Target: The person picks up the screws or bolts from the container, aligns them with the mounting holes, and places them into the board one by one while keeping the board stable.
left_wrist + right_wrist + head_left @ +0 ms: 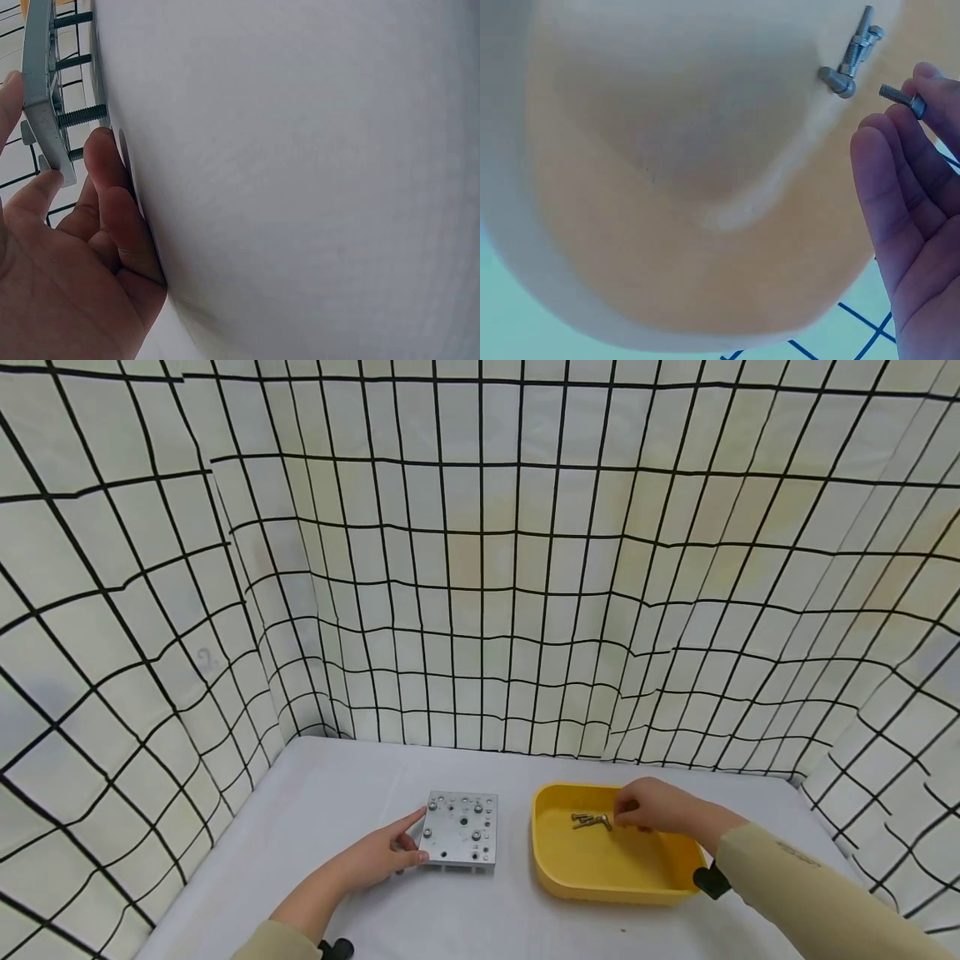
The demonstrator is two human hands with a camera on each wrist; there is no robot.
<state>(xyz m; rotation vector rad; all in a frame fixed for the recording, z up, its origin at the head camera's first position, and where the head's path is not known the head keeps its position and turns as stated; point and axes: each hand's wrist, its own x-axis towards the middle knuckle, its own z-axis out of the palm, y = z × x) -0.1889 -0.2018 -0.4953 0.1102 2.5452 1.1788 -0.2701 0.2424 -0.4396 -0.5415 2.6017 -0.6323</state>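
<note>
Pinching a small screw [907, 100] by its head end between thumb and fingertips, the right hand [654, 804] is over the far part of a yellow tray [600, 868], just right of a few loose screws [852, 56] lying on the tray's floor. The relation that matters most, I judge, runs sideways: the metal plate [452, 822] lies to the left of this right grip, past the loose screws and beyond the tray's left wall, while the left hand [375, 857] is the nearer one, touching the plate. In the right wrist view the held screw's long axis runs outward from the fingers, its threaded end pointing roughly toward the loose ones; the head view hides it behind the hand. The left grip holds the plate at its left edge, forefinger toward the far end and thumb at the near corner, the other fingers bent beneath. The plate is silver-grey, flat and roughly square, its top carrying several round screw heads among dark holes. From below, threaded shanks [82, 115] stick out toward the white surface [360, 777], with the plate itself raised above it. The held screw is short, grey and metallic, with a head wider than its shank.
</note>
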